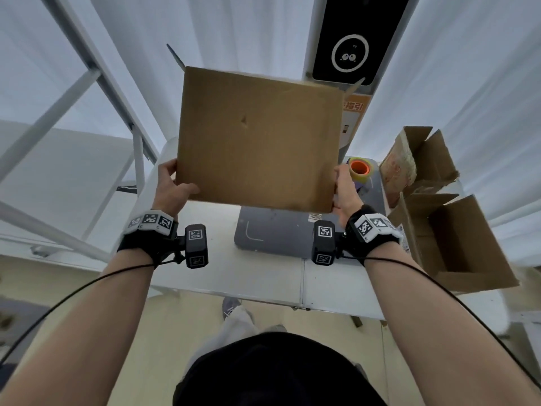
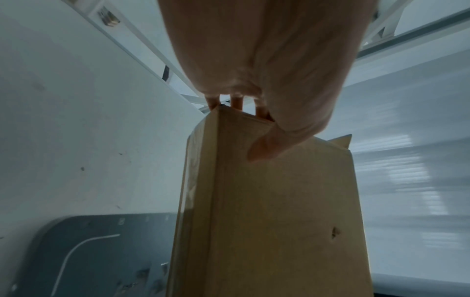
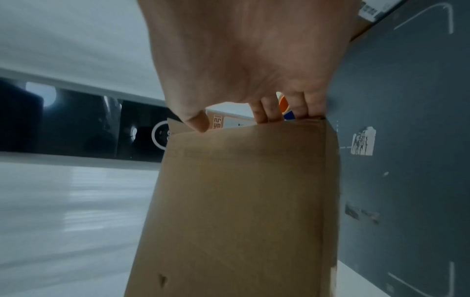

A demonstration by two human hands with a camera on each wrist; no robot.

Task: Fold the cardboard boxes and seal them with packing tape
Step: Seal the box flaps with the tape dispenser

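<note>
A brown cardboard box (image 1: pixel 257 139) is held up in the air above the table, one flat face toward me, with a small dent near its middle. My left hand (image 1: pixel 172 186) grips its lower left edge, thumb on the near face (image 2: pixel 262 148) and fingers behind. My right hand (image 1: pixel 344 189) grips the lower right edge, with the thumb (image 3: pixel 195 120) on the near face and the fingers (image 3: pixel 269 112) curled over the edge. Flaps stick out at the box's far corners. A roll of packing tape (image 1: pixel 360 168) with an orange core lies on the table behind the right hand.
A dark grey mat (image 1: pixel 272 232) lies on the white table (image 1: pixel 222 271) under the box. Two open cardboard boxes (image 1: pixel 450 238) (image 1: pixel 415 156) stand at the right. A white metal frame (image 1: pixel 96 83) rises at the left, and a black screen (image 1: pixel 351 42) stands behind.
</note>
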